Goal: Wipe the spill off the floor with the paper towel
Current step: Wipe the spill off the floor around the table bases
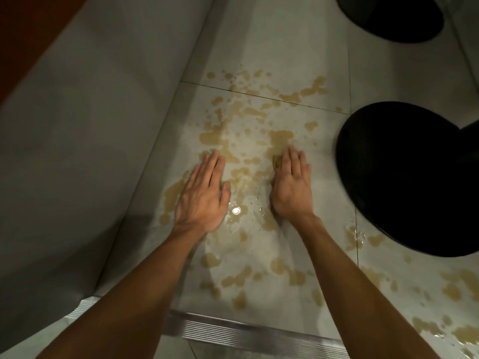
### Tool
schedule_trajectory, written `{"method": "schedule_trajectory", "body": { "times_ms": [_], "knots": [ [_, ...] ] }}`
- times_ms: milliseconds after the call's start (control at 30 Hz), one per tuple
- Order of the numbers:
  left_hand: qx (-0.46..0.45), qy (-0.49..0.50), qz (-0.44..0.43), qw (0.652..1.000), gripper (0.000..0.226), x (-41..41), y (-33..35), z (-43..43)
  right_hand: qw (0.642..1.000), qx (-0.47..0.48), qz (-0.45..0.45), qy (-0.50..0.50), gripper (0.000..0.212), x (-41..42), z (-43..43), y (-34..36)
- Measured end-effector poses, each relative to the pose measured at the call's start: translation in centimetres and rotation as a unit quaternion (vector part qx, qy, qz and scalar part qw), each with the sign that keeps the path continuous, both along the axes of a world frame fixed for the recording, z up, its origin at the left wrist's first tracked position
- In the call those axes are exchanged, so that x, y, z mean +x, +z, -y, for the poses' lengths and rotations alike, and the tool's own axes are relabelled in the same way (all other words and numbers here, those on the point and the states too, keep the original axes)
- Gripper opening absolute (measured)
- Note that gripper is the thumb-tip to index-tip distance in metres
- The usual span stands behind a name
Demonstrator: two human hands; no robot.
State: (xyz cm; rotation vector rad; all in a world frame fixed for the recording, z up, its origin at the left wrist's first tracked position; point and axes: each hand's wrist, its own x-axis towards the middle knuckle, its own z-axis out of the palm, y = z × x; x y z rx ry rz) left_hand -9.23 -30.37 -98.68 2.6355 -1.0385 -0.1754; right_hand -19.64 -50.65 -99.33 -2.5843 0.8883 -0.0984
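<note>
A yellowish-brown spill (282, 138) is splattered across the pale grey floor tiles (285, 55), with more blotches at the lower right. A thin, wet paper towel (259, 250) seems to lie spread flat over the middle of the spill, with brown stains showing through it. My left hand (202, 195) presses flat on its left part, fingers straight and together. My right hand (293, 187) presses flat on its right part, and a small brown soaked bit shows beside its index finger.
A large black rounded object (404, 177) sits on the floor just right of my right hand, and another (388, 16) at the top right. A grey wall (77, 125) runs along the left. A ribbed metal threshold strip (246, 332) crosses the bottom.
</note>
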Motion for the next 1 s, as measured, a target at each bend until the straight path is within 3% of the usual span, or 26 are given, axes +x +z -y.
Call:
{"method": "schedule_trajectory", "body": {
  "times_ms": [133, 400, 633, 867, 1000],
  "knots": [
    [-0.004, 0.001, 0.006, 1.000, 0.064, 0.0, 0.0, 0.1, 0.998, 0.016, -0.010, -0.055, 0.077, 3.0, 1.3, 0.4],
    [-0.011, 0.002, 0.015, 1.000, 0.066, 0.0, -0.3, 0.1, 0.998, -0.009, 0.025, 0.055, 0.067, -3.9, -2.5, 0.0],
    [-0.002, 0.004, 0.015, 1.000, 0.064, 0.0, -0.1, 0.2, 0.999, 0.012, -0.006, -0.033, 0.071, 3.4, 1.2, 0.2],
    [-0.006, 0.006, 0.014, 1.000, 0.065, -0.1, 0.3, 0.1, 0.999, -0.003, 0.036, 0.035, 0.069, -3.5, -4.4, 0.1],
    [-0.007, 0.005, 0.017, 1.000, 0.065, -0.1, 0.3, 0.2, 0.999, -0.017, -0.006, 0.027, 0.071, 0.3, -1.7, 0.7]
  ]
}}
